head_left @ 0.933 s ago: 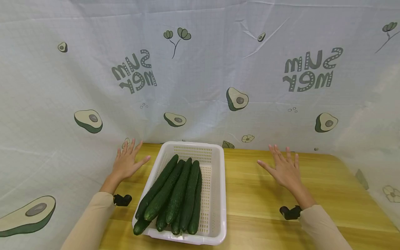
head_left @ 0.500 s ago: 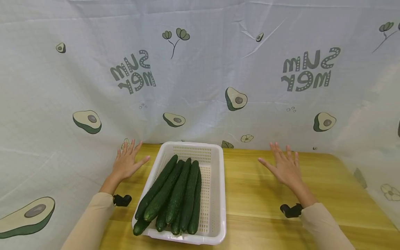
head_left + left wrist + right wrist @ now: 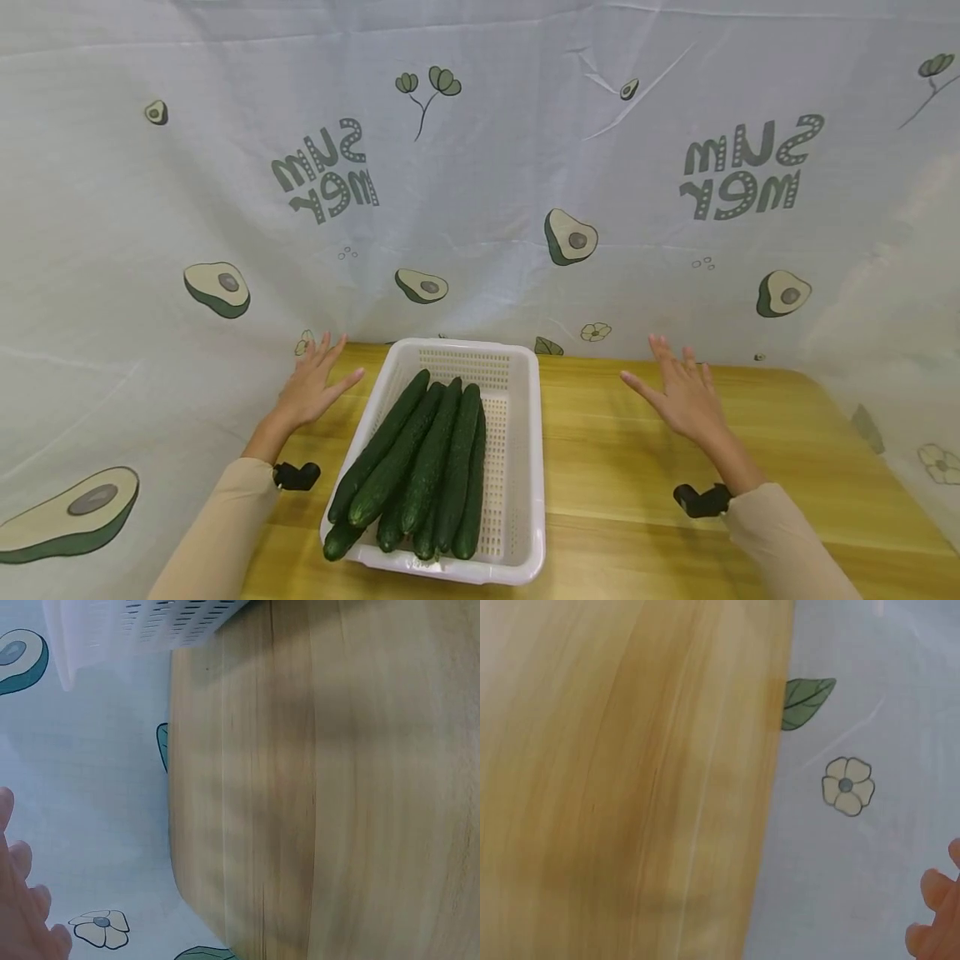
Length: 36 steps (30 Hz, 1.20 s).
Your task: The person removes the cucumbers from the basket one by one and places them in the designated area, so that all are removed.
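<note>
A white plastic basket (image 3: 525,467) with slotted walls stands on the wooden table, left of the middle in the head view. Several long dark green cucumbers (image 3: 427,467) lie lengthwise in its left part, and one end pokes over the near left corner. My left hand (image 3: 306,392) is held to the left of the basket with fingers spread, holding nothing. On the other side, well to the right of the basket, my right hand (image 3: 686,400) also has straight, spread fingers and holds nothing. In the left wrist view, part of the basket wall (image 3: 172,622) shows at the top.
The wooden table (image 3: 600,483) extends to the right of the basket. Behind it and at both sides hangs a pale cloth (image 3: 480,192) printed with avocados and flowers. A small black camera (image 3: 297,477) sits at the left wrist, another black camera (image 3: 701,500) at the right.
My right hand has risen slightly in the head view, its fingers closer together. The left hand has shifted very little. The basket and cucumbers stay in place.
</note>
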Each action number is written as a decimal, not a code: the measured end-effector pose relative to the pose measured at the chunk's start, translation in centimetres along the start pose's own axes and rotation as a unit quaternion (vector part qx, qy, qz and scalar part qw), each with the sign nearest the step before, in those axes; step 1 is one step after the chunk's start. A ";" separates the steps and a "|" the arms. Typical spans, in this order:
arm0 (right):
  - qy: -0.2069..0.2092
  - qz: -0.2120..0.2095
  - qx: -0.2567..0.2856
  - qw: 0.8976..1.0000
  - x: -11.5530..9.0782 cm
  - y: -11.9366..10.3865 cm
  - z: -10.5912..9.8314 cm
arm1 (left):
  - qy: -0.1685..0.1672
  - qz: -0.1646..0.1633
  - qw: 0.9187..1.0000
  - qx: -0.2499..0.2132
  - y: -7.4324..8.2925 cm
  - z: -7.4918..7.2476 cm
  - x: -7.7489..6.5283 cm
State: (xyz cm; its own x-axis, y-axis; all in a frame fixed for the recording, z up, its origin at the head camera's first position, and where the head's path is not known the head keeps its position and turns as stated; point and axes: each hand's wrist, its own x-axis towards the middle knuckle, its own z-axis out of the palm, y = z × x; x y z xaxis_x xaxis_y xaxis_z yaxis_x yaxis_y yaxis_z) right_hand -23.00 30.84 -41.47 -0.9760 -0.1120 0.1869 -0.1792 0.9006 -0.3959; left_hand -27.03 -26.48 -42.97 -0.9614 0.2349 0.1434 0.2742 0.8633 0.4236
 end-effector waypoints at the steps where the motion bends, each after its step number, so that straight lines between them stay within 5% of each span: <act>1: -0.002 -0.002 0.005 1.000 0.1 -0.1 -0.1 | -0.005 -0.001 1.000 -0.013 0.1 -0.1 -0.1; 9: -0.036 -0.002 0.096 0.995 0.8 -1.3 -0.6 | -0.034 0.003 0.996 -0.081 0.8 -0.5 -0.4; 22: -0.074 0.002 0.253 0.965 1.2 -4.2 -2.1 | -0.073 0.036 0.982 -0.172 1.0 -0.5 -0.8; 28: -0.072 -0.009 0.328 0.942 1.7 -5.6 -2.6 | -0.107 0.050 0.959 -0.258 1.0 0.0 -1.2; 36: -0.074 -0.012 0.418 0.906 2.1 -7.3 -2.7 | -0.147 0.015 0.910 -0.389 0.9 0.3 -2.0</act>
State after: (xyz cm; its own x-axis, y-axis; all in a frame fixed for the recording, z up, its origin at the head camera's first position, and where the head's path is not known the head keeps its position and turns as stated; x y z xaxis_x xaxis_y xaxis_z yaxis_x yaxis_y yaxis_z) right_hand -23.44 25.20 -35.75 -0.9652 -0.2390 0.1062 -0.1717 0.2725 -0.9467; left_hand -24.89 -26.02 -43.17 -0.8870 0.4607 -0.0316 0.1248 0.3050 0.9441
